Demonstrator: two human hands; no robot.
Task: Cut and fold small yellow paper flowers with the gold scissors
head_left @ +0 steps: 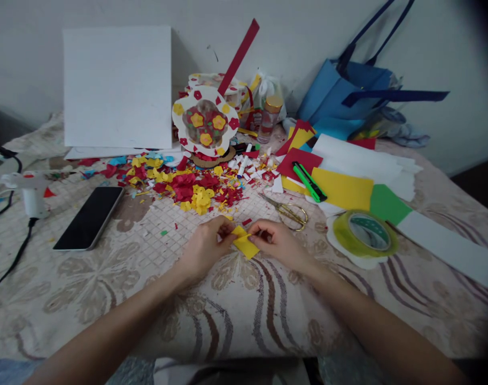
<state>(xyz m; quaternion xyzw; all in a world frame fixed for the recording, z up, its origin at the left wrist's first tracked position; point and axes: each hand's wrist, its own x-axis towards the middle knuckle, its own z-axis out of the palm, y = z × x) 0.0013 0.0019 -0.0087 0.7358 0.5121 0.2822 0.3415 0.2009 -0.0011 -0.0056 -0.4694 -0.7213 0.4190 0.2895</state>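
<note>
A small yellow piece of paper is held between my two hands, just above the patterned tablecloth. My left hand pinches its left edge between thumb and fingers. On the other side, my right hand grips the paper's upper right edge. A crease seems to run across the sheet. Beyond my hands lies a heap of cut paper flowers, among them red ones and yellow ones. Gold-handled scissors rest just past my right hand.
At left are a black phone and a white glue gun with its cord. To the right lie a tape roll, a green cutter knife and coloured paper sheets. A flower-decorated paper lantern and a blue bag stand behind.
</note>
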